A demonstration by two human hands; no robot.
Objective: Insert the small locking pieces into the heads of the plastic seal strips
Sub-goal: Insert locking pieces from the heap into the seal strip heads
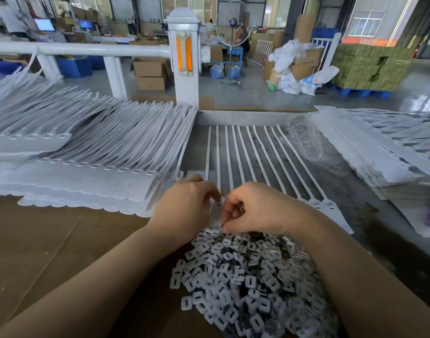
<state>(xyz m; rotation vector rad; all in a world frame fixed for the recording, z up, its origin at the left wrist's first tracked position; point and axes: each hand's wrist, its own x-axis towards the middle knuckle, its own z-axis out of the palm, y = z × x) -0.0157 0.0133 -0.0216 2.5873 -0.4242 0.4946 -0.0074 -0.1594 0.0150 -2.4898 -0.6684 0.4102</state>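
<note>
Your left hand (184,206) pinches a flat white strip head (216,208); your right hand (253,211) curls beside it, its grip hidden. Square slotted locking pieces (245,284) heap below; seal strips (245,154) fan across the tabletop (38,240).

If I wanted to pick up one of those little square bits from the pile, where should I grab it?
Take a little square piece lying loose at the pile's left edge. Come from above and pinch its two opposite outer edges: it lies flat on the cardboard with space around it, and its thin frame with a slot in the middle probably gives fingertips a grip.
</note>
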